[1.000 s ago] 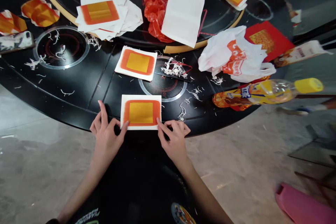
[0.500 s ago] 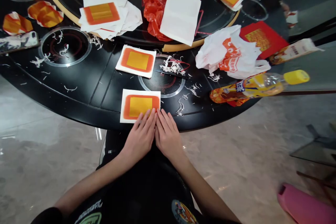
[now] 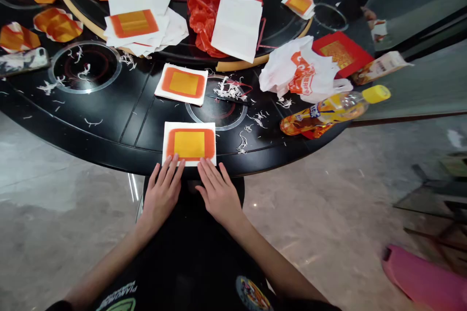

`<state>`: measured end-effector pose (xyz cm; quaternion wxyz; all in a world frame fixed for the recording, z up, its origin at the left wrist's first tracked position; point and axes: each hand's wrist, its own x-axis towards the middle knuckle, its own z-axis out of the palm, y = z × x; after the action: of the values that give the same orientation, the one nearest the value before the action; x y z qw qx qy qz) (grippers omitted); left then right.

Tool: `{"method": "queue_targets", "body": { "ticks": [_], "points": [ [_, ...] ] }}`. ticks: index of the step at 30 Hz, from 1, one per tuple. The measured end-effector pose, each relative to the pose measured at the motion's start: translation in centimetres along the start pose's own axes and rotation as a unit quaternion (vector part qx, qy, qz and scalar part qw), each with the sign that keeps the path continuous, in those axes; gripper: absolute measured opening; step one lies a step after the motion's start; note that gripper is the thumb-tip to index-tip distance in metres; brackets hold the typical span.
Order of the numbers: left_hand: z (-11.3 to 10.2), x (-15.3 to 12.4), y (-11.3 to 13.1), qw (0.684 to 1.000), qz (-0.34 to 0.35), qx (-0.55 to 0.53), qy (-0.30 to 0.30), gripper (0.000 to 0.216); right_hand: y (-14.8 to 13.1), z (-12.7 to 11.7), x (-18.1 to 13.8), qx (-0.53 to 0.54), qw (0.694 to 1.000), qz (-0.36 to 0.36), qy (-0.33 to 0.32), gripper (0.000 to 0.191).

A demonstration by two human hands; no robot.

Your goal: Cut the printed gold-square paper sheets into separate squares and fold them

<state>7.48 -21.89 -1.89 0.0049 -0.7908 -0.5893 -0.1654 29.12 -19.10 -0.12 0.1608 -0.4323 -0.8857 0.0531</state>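
Hands have drawn apart since the earlier frame: the left hand [image 3: 160, 198] and the right hand [image 3: 219, 195], side by side before, now stand separately at the near edge of a white paper sheet [image 3: 188, 144] printed with an orange-framed gold square. On both hands the fingers [image 3: 166, 175] are lightly spread, their tips resting on the sheet's near edge rather than pinching it. The sheet lies flat on the black tabletop [image 3: 109, 109], just inside its rim and just beside an induction burner ring [image 3: 215, 127].

Being so near the rim, the sheet could slip over it if the fingers dragged it toward the body. Uneven pressure from the two hands could skew it or crease its edge. White paper shavings [image 3: 242, 143] lie close by (light enough to cling or drift onto the gold) and could end up under the sheet. Further right, an orange drink bottle [image 3: 321, 117] lies on its side with a yellow cap; a knock could set it rolling into the white plastic bag [image 3: 302, 77]. A second printed sheet [image 3: 181, 84] lies just beyond, also within reach of a careless elbow.
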Motion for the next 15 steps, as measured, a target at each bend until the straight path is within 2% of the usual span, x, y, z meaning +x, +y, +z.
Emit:
{"method": "queue_targets", "body": {
  "ticks": [4, 7, 10, 13, 15],
  "points": [
    [-0.7, 0.1, -0.5, 0.999, 0.021, 0.011, 0.032, 0.079, 1.1, -0.9, -0.9, -0.009, 0.998, 0.035, 0.055, 0.067],
    [-1.2, 0.2, -1.2, 0.995, 0.043, -0.016, 0.092, 0.071, 1.2, -1.2, -1.2, -0.02, 0.99, 0.046, 0.135, 0.061],
    [-1.8, 0.5, -1.7, 0.985, 0.066, -0.074, 0.138, 0.053, 1.2, -1.2, -1.0, -0.012, 0.976, 0.062, 0.208, 0.057],
    [-3.6, 1.2, -2.0, 0.976, 0.077, -0.144, 0.146, 0.039, 2.7, -1.3, 0.4, 0.021, 0.96, 0.092, 0.264, 0.055],
    [-5.9, 2.0, -2.4, 0.968, 0.036, -0.209, 0.136, 0.032, 4.7, -1.8, 2.2, 0.042, 0.948, 0.104, 0.297, 0.046]
  ]
}}
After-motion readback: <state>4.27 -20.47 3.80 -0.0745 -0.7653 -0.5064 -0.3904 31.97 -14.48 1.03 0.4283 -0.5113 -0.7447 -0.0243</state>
